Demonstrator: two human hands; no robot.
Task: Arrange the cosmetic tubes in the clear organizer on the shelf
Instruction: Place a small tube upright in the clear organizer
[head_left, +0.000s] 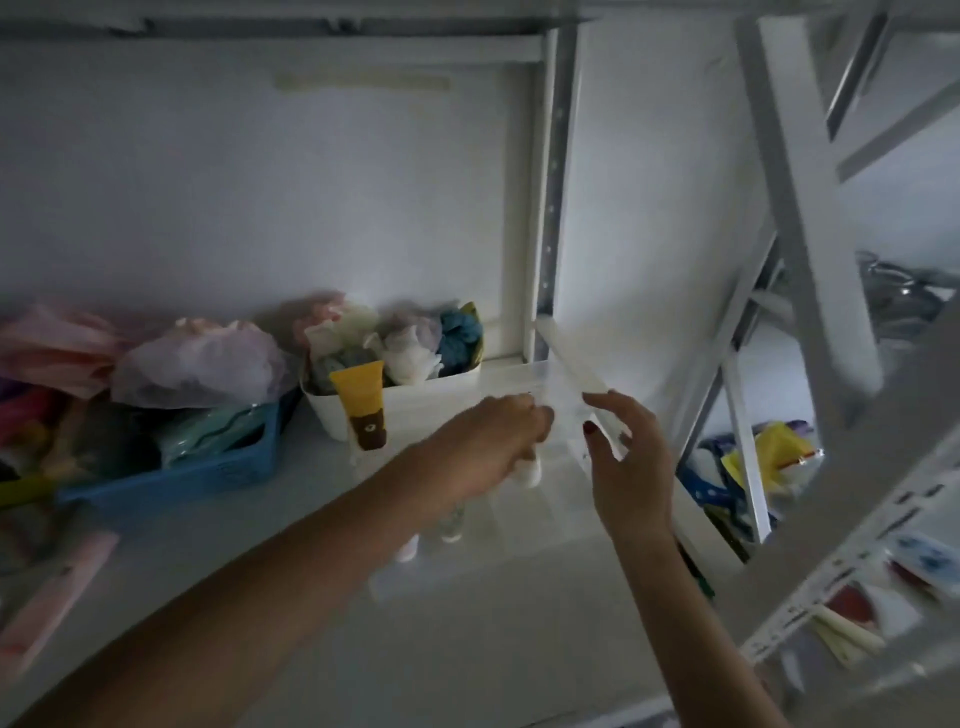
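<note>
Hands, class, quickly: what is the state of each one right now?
Left hand: closed around a small white tube.
Right hand: open, fingers spread at the clear organizer.

Dim, greyish pic overall, w/ soft light from the right past the white metal shelf frame (810, 218). Both forearms were in shadow. Motion blur throughout; wide-angle lens bent the frame's edges.

Shelf (519, 639): front stretch bare, open to reach. Organizer (524, 519): raised lid (571, 364) blocks the right side. White bin (410, 405) and yellow tube (361, 402) close the left rear; blue basket (171, 478) crowds far left. Upright post (556, 182) bars the right rear corner.
</note>
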